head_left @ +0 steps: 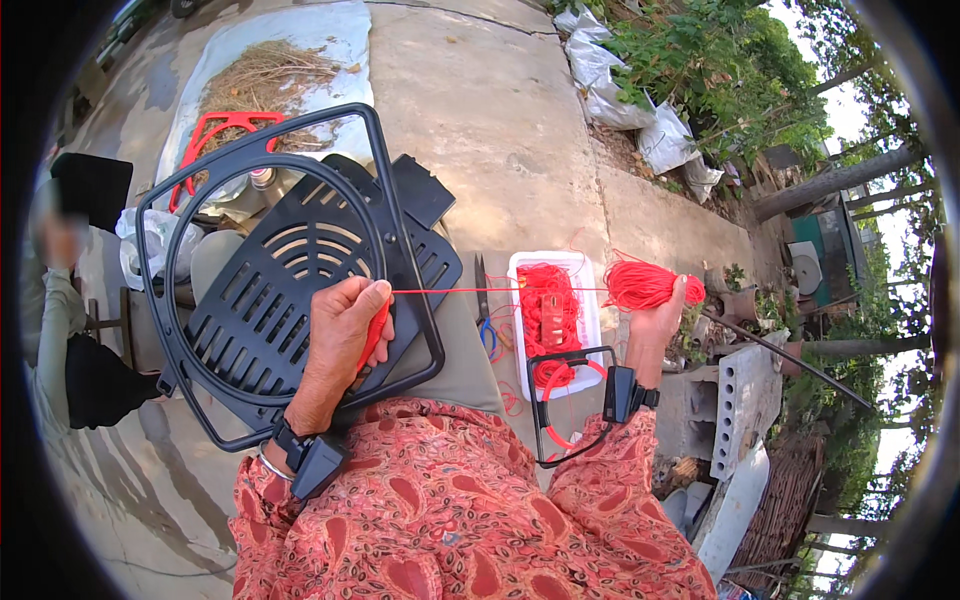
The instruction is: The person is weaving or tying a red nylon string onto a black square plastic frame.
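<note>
A bundle of red cord is in my right hand, whose fingers are closed round it, mostly hidden behind the strands. From it a taut red strand runs left to my left hand, which pinches the strand between thumb and forefinger. Something red also lies in the left palm, mostly covered by the fingers. Between the hands, a white tray holds more red cord and a reddish-brown block. Scissors with blue handles lie left of the tray.
A black slatted plastic seat stands left, partly behind a black frame by my left wrist. A smaller black frame sits by my right wrist. Farther off are dried stalks on a pale sheet, white sacks and another person's sleeve.
</note>
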The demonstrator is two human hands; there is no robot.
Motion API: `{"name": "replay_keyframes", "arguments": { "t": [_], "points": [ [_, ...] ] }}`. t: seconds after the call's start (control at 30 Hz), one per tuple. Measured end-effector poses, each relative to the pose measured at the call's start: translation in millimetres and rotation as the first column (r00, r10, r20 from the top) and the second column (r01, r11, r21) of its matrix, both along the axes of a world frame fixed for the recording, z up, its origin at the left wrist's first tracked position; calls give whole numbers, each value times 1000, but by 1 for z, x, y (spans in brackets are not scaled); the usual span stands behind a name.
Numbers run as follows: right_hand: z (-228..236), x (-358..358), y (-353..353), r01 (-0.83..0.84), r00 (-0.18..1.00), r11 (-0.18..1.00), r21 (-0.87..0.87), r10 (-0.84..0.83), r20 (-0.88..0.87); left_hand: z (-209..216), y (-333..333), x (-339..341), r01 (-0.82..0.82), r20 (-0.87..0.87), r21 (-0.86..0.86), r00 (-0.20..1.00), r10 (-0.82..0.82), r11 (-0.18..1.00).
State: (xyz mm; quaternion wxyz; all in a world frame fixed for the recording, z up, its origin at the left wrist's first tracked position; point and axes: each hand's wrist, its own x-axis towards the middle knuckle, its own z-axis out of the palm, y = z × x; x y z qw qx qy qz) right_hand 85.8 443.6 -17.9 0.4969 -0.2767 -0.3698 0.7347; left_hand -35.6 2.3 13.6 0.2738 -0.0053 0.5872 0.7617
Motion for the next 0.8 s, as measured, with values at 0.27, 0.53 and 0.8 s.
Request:
{"name": "replay_keyframes", "arguments": {
  "t": [0.27,0.53,0.8],
  "points": [
    [84,7,-127,-544,766,815,197,387,514,9,5,-2,-81,-121,-67,990,73,994],
    [85,-21,-258,-958,278,41,285,385,880,-8,11,-7,-264,-544,-245,834,93,933],
    [80,-57,-304,-931,317,-225,289,-101,943,1,18,-3,-363,-638,-316,765,87,877]
  ]
}}
